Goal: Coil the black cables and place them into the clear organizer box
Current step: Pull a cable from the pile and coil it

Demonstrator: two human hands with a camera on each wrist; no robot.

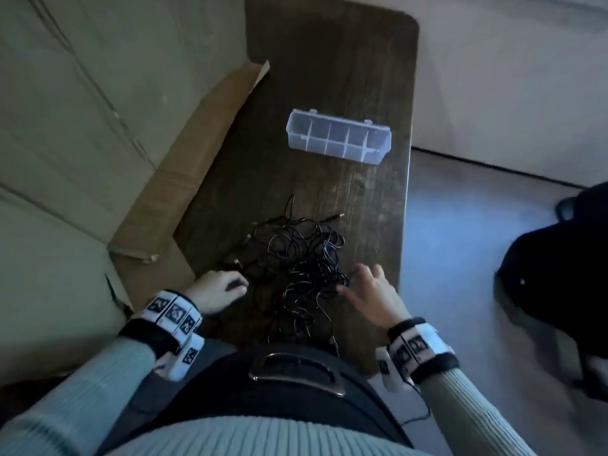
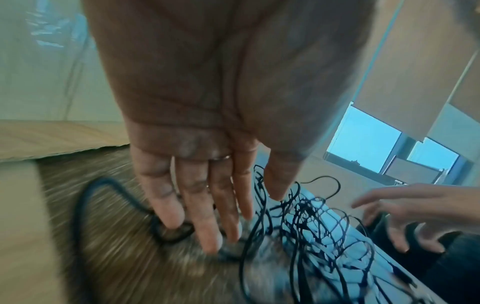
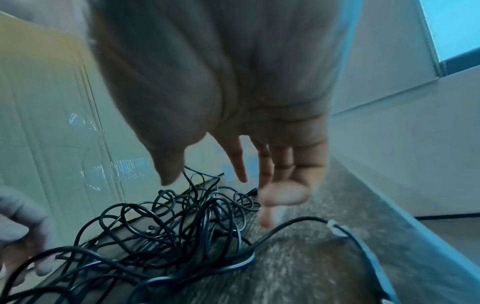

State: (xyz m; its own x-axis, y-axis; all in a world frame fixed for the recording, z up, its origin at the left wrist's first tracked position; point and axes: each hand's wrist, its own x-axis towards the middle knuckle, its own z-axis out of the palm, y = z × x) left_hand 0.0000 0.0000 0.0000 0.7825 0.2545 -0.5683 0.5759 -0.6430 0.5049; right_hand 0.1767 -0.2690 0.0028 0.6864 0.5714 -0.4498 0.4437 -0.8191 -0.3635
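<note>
The cables (image 1: 296,268) lie tangled at the table's (image 1: 329,60) near edge, the box (image 1: 339,136) empty farther back. Your left hand (image 1: 218,287) presses straight fingers on one strand, likely pinning it; your right hand (image 1: 368,291) hovers spread, holding nothing.

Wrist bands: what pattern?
Black-and-white square marker tags on white blocks, on both wrist bands; clearest in the head view.

Head view high, looking down, wrist views close behind each palm, all sharing the cable tangle (image 1: 296,268)
</note>
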